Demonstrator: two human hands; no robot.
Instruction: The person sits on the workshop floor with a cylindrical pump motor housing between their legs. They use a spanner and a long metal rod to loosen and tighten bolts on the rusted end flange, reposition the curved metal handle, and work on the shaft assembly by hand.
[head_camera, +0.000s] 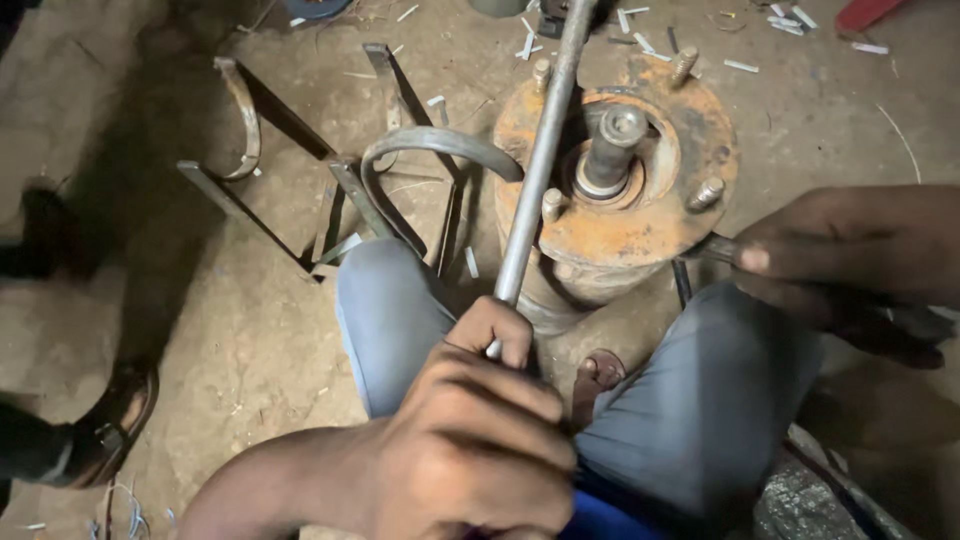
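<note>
A rusty orange wheel hub (640, 215) with threaded studs and a grey centre shaft (610, 145) stands upright between my knees. My left hand (480, 430) is closed around the near end of a long grey steel rod (540, 160), which runs up and away across the left side of the hub, between two studs. My right hand (850, 265) is at the hub's right edge, fingers closed on a small dark metal tool (712, 247) that touches the underside of the flange. The tool's working end is hidden.
Curved metal strap brackets (400, 160) and angle frames (250, 130) lie on the dirt floor left of the hub. Short white bits (640, 40) litter the ground beyond it. Another person's sandalled foot (110, 410) is at the lower left.
</note>
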